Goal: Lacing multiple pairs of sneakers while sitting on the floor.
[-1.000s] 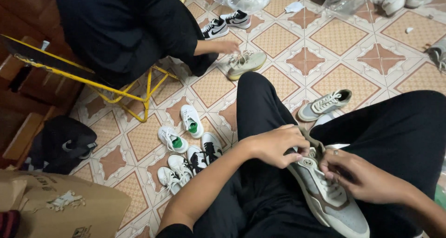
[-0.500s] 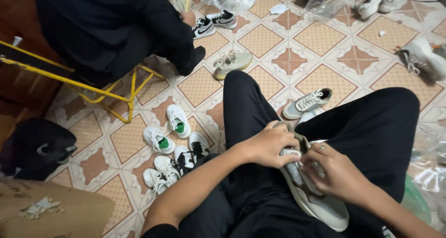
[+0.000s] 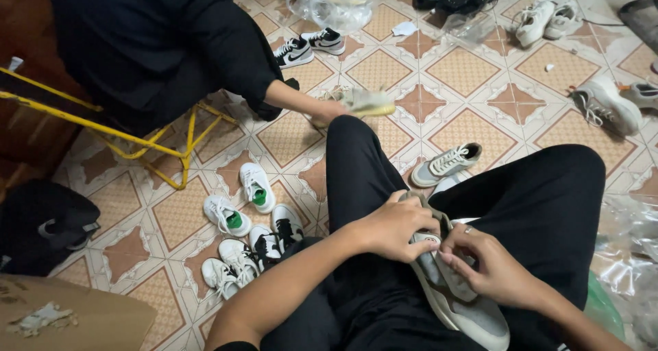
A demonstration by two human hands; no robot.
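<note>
A grey and cream sneaker (image 3: 466,306) lies in my lap between my black-trousered legs. My left hand (image 3: 397,224) grips its upper part near the tongue. My right hand (image 3: 490,269) pinches the sneaker's side and lace area just below. Its matching grey sneaker (image 3: 445,164) lies on the tiled floor beyond my knee. Across from me another person in black, seated on a yellow-framed stool (image 3: 137,135), holds a pale sneaker (image 3: 363,103) in one hand.
Small white sneakers with green insoles (image 3: 240,203) and black-and-white ones (image 3: 274,234) lie at my left. More shoes (image 3: 312,46) and plastic bags (image 3: 332,1) lie farther off. A black bag (image 3: 44,224) and cardboard (image 3: 68,317) are at the left.
The view has tilted and shifted. The other person picked up the pale sneaker from the floor. My hands have stayed on the grey sneaker, working at its laces.
</note>
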